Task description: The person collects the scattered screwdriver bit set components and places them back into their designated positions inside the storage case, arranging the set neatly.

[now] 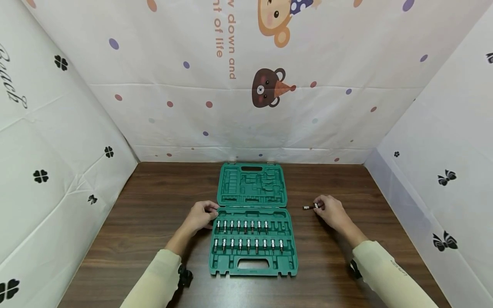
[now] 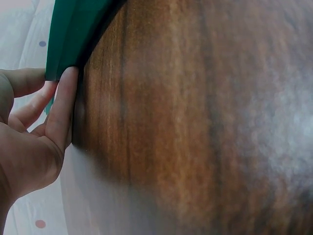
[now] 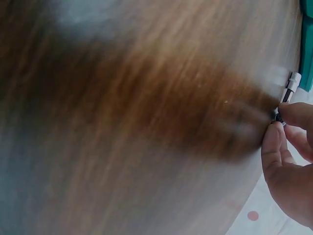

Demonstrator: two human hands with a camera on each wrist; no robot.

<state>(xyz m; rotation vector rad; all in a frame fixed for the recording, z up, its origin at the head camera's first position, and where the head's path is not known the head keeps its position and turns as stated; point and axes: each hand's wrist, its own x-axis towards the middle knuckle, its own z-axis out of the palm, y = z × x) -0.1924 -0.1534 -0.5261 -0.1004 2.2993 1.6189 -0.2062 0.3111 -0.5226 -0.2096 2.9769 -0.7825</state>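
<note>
An opened green tool case [image 1: 253,270] lies on the table, its lower tray holding two rows of silver bit sockets [image 1: 248,244]. With thumb and fingers, my left hand [image 1: 201,217] grips the tray's left edge near the hinge. In the left wrist view, that hand [image 2: 36,132] has its fingertips at the green case edge [image 2: 66,63]. To the right of the case, my right hand [image 1: 330,209] pinches a small bit socket [image 1: 307,208] just over or on the table. Its silver end [image 3: 295,79] points toward the case; whether a second piece sits at the fingertips, I cannot tell.
The case lid [image 1: 252,188] lies back toward the wall, with moulded recesses inside. Several recesses at the right end of the upper row [image 1: 278,226] hold no socket. A brown wooden table [image 1: 161,192] meets a patterned wall sheet [image 1: 231,124] behind and at both sides.
</note>
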